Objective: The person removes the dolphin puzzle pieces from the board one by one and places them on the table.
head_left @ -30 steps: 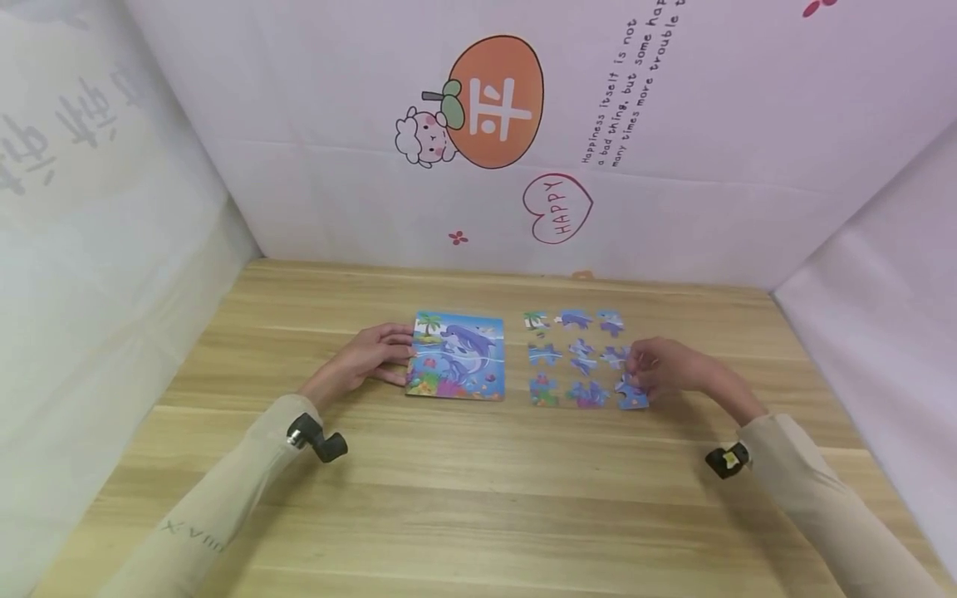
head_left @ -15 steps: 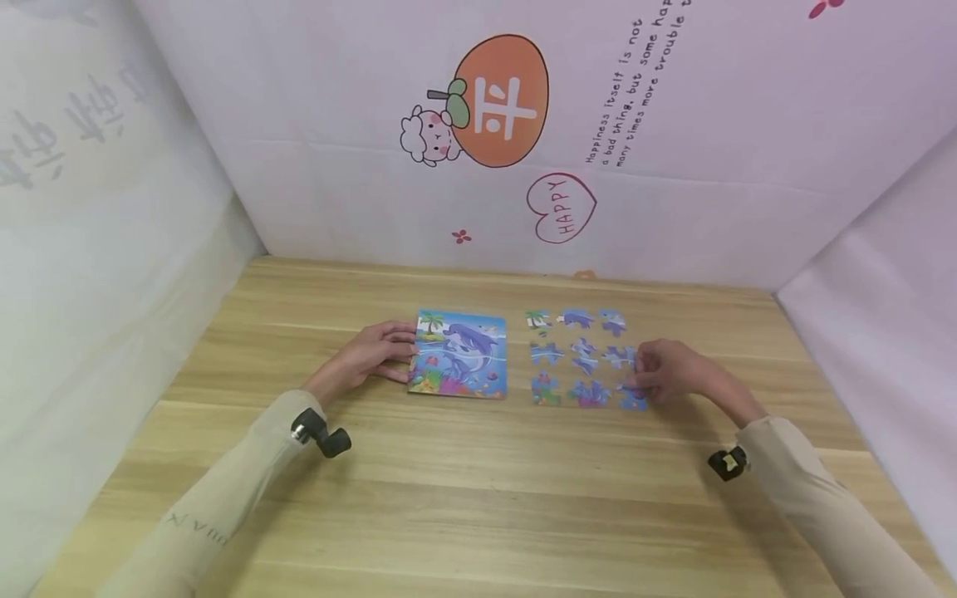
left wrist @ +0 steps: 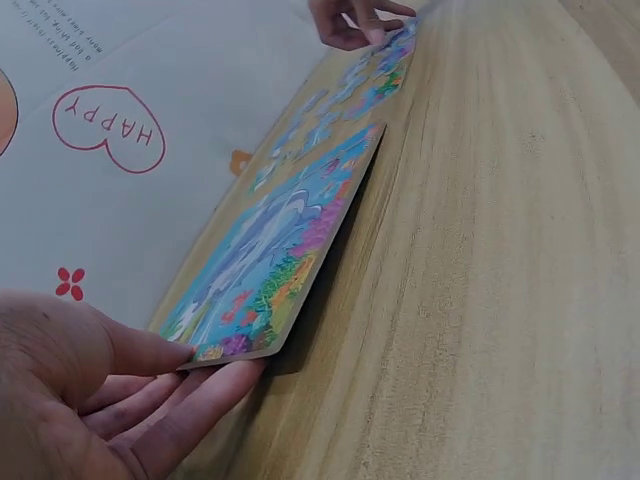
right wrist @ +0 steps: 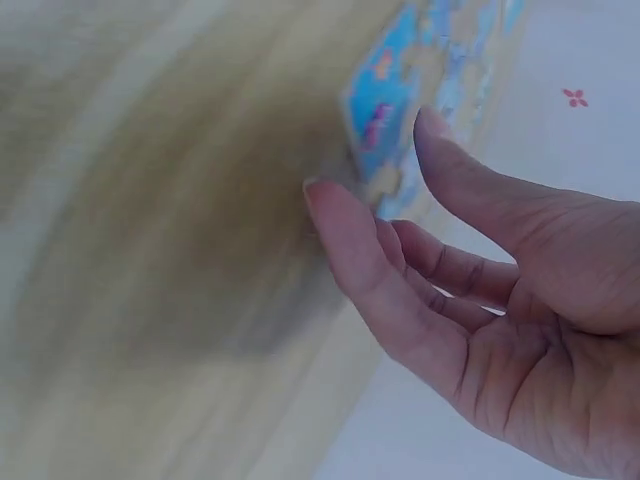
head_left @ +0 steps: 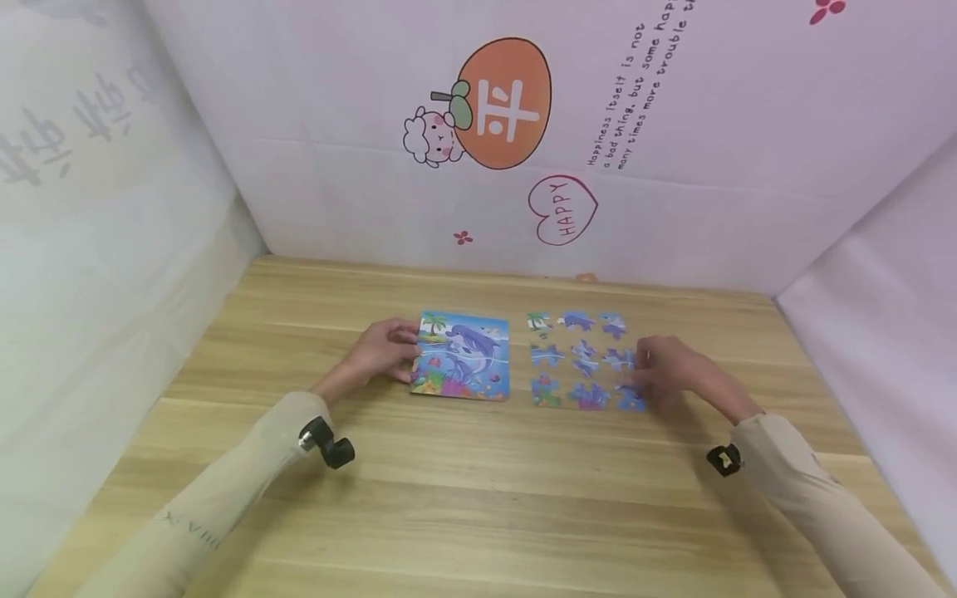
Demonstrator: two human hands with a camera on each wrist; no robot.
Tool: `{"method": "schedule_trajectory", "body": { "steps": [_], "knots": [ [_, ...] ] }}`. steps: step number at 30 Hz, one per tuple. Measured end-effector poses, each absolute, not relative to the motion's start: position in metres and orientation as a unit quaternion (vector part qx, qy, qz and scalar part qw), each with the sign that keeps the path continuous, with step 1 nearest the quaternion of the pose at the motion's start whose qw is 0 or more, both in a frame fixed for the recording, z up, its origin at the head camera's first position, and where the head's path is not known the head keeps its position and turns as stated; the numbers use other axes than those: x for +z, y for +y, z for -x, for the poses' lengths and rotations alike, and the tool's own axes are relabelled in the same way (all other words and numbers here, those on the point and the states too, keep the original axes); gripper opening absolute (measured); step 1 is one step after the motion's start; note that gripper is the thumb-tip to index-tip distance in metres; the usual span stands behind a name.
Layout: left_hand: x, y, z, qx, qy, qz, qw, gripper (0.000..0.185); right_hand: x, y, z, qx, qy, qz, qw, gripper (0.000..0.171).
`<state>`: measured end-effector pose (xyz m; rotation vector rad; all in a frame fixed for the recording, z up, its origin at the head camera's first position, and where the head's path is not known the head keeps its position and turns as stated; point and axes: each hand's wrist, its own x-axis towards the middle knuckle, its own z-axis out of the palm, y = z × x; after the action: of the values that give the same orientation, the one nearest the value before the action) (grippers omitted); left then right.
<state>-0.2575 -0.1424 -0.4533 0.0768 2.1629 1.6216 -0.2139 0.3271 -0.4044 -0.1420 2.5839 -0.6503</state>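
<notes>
In the head view a square puzzle board (head_left: 459,357) with a dolphin picture is left of centre on the table. My left hand (head_left: 385,350) pinches its left edge; in the left wrist view the thumb (left wrist: 150,350) lies on top, with fingers beneath the edge. To its right several loose puzzle pieces (head_left: 585,357) lie in spaced rows. Beside the right column is my right hand (head_left: 673,370). In the right wrist view its thumb (right wrist: 460,175) and fingers stand apart, holding nothing, close to the corner piece (right wrist: 380,115).
The wooden table (head_left: 478,498) stretches towards me in front of the puzzle. Behind it rises a printed white cloth (head_left: 336,183), and further cloth walls stand at left and right. A dark camera mount (head_left: 327,442) sits on my left wrist.
The lower right corner piece, earlier tilted at my right fingers, now lies in line with its row. My right hand has let go and eased right. The left hand still holds the board.
</notes>
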Motion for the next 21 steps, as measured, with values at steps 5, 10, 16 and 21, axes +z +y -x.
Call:
{"method": "schedule_trajectory", "body": {
  "steps": [5,10,16,21],
  "knots": [
    [-0.45,-0.142,0.256,0.58,0.788,-0.034,0.201,0.05,-0.394,0.321,0.218,-0.195,0.959,0.077,0.193,0.033],
    [-0.45,-0.144,0.256,0.583,0.788,-0.032,0.193,0.05,-0.393,0.315,0.223,-0.188,0.962,0.102,0.169,0.027],
    [-0.448,-0.144,0.253,0.561,0.811,-0.026,0.166,0.051,-0.397,0.308,0.228,-0.182,0.967,0.12,0.129,0.024],
    [-0.443,-0.145,0.249,0.51,0.848,-0.047,0.136,0.049,-0.396,0.303,0.233,-0.184,0.969,0.12,0.115,0.021]
  ]
}}
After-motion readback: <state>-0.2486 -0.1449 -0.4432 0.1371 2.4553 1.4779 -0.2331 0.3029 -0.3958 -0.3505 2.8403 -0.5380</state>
